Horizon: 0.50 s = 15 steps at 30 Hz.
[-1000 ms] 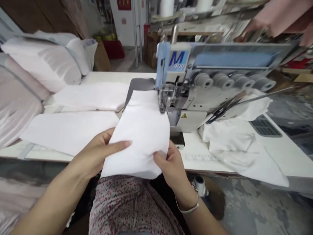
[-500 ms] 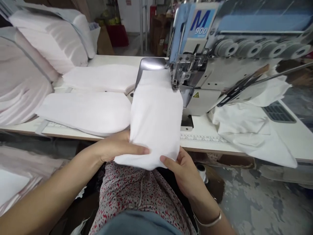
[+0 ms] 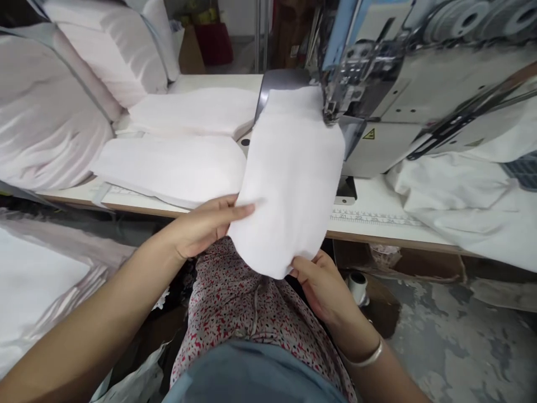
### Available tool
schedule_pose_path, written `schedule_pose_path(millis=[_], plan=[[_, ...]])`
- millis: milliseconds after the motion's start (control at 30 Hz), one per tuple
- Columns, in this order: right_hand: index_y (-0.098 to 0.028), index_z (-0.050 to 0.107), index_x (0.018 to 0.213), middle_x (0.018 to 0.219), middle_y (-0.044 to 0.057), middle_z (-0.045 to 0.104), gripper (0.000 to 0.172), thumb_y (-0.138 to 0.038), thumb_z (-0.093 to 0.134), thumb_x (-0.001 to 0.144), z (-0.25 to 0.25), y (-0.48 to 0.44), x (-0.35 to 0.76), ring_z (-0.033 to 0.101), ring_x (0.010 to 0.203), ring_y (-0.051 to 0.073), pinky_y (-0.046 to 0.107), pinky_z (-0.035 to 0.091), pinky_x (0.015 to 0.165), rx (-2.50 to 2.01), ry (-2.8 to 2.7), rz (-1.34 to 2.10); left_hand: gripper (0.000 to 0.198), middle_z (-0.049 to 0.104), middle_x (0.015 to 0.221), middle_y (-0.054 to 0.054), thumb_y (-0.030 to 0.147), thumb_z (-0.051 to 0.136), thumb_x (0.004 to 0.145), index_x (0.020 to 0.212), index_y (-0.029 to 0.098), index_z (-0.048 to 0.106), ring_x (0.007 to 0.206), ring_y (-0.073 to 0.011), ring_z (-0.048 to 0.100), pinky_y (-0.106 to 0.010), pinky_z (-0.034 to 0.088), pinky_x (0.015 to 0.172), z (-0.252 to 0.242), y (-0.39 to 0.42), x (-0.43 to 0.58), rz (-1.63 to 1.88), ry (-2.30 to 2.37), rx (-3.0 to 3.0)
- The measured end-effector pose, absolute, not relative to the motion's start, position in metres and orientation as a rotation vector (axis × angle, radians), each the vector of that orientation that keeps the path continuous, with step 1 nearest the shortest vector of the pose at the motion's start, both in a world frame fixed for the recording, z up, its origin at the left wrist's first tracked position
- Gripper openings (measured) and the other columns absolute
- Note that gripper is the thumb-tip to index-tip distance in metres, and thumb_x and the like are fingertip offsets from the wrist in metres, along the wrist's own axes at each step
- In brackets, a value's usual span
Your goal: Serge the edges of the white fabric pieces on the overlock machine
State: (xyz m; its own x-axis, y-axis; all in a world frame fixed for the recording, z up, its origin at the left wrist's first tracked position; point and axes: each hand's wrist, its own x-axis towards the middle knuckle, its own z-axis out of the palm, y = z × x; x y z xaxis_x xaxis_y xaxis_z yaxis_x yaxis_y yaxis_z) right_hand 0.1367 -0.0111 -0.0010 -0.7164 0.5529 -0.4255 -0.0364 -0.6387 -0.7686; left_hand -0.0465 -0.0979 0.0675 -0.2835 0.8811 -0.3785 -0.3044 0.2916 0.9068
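On the front of the sewing machine (image 3: 398, 106), at about two o'clock from the white cloth (image 3: 293, 179), there is a warning sign (image 3: 370, 134), a yellow triangle with a dark symbol inside. A ruler tape (image 3: 377, 218) runs along the front edge of the worktop (image 3: 375, 196), at four o'clock; its numbers are too small to read surely. At twelve o'clock, far behind, a brown box (image 3: 289, 28) has a pale label, also too small to read.

The left hand (image 3: 207, 224) is at eight o'clock of the white cloth. Its thumb lies flat on top and points toward three o'clock, the other fingers are bent beneath, and the grip is closed on the edge. The right hand (image 3: 321, 285) is at five o'clock, its thumb pointing to ten o'clock; this grip too pinches the lower edge. A bracelet (image 3: 369, 361) is around the right wrist.

The white cloth is spread between the hands and the machine, its near end over the lap. Its upper right edge is at the machine's foot (image 3: 330, 116); whether the needle is in it, I cannot tell. At nine o'clock a flat white piece (image 3: 176, 168) lies just beside it. At three o'clock there is a crumpled cloth (image 3: 457, 196).
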Motion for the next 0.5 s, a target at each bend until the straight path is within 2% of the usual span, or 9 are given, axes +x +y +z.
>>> schedule_pose_path(millis=[100,167,233,300,433,500], plan=[[-0.018,0.069,0.081,0.069,-0.002,0.069,0.019,-0.015,0.068,0.062,-0.001,-0.013,0.139,0.058,0.063,0.014,0.027,0.047,0.062,-0.91,-1.073,2.446,0.041,0.07,0.113,-0.013,0.032,0.069,0.081,0.116,0.012,0.063,0.106,-0.0294,0.065,-0.042,0.054,0.092,0.069,-0.086,-0.047,1.276,1.349,0.551],[-0.021,0.068,0.096,0.087,0.0,0.073,0.03,-0.02,0.071,0.066,0.001,-0.012,0.139,0.062,0.073,0.016,0.029,0.049,0.068,-0.876,-1.049,2.459,0.047,0.07,0.113,-0.012,0.022,0.074,0.075,0.12,0.014,0.061,0.106,-0.0288,0.065,-0.041,0.054,0.092,0.069,-0.082,-0.044,1.239,1.344,0.577],[-0.023,0.066,0.104,0.1,0.0,0.073,0.037,-0.022,0.073,0.067,0.002,-0.01,0.139,0.064,0.083,0.017,0.032,0.05,0.077,-0.875,-1.046,2.426,0.054,0.071,0.112,-0.009,0.018,0.077,0.071,0.121,0.017,0.06,0.105,-0.0279,0.065,-0.041,0.055,0.091,0.068,-0.084,-0.042,1.214,1.369,0.603],[-0.021,0.068,0.096,0.094,0.0,0.074,0.033,-0.016,0.072,0.063,0.001,-0.007,0.139,0.064,0.083,0.018,0.032,0.05,0.079,-0.901,-1.056,2.381,0.051,0.072,0.106,-0.007,0.02,0.079,0.069,0.118,0.019,0.063,0.1,-0.0274,0.067,-0.039,0.057,0.086,0.066,-0.093,-0.042,1.199,1.403,0.581],[-0.02,0.07,0.077,0.068,-0.003,0.071,0.023,-0.008,0.064,0.058,-0.006,-0.003,0.142,0.061,0.071,0.016,0.03,0.048,0.073,-0.915,-1.054,2.364,0.029,0.073,0.09,-0.005,0.033,0.076,0.074,0.098,0.018,0.07,0.083,-0.0213,0.069,-0.031,0.058,0.072,0.062,-0.114,-0.045,1.18,1.48,0.476],[-0.02,0.071,0.079,0.071,-0.002,0.072,0.022,-0.01,0.066,0.061,-0.006,-0.002,0.143,0.063,0.073,0.016,0.03,0.048,0.075,-0.89,-1.061,2.39,0.023,0.072,0.088,-0.002,0.035,0.073,0.076,0.093,0.019,0.07,0.077,-0.0162,0.066,-0.026,0.056,0.068,0.061,-0.12,-0.042,1.176,1.539,0.522]])
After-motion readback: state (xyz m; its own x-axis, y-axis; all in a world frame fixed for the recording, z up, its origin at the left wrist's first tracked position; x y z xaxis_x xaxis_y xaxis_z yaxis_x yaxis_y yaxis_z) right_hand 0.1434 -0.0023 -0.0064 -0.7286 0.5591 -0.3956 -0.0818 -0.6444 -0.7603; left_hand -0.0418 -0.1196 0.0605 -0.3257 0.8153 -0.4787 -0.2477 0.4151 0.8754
